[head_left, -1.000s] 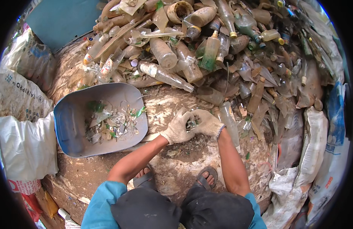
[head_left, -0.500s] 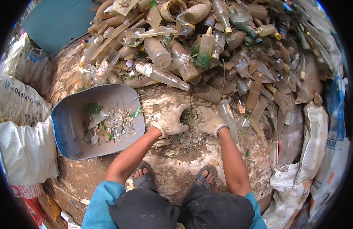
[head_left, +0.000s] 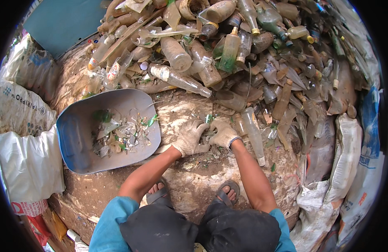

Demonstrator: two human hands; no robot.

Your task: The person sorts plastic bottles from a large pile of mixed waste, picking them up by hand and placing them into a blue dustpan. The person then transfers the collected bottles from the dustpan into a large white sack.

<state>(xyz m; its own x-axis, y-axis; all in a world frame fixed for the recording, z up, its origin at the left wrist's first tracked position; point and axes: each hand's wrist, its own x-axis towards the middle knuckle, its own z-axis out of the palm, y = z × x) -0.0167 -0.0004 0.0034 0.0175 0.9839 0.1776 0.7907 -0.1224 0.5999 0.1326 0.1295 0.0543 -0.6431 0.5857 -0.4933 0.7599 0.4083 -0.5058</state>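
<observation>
Shards (head_left: 207, 142) small, dirty (glass bits, some green), under gloved hands: left hand (head_left: 190, 137) spread, right hand (head_left: 223, 135) cupped.

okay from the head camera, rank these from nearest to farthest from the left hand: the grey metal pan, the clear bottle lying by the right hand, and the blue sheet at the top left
From the left hand:
1. Grey metal pan, just to its left.
2. Clear bottle, right of the right hand.
3. Blue sheet, far upper left.

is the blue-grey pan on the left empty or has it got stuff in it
Not empty. The pan holds a loose scatter of clear and green broken glass across its middle; bare metal shows around it.
</observation>
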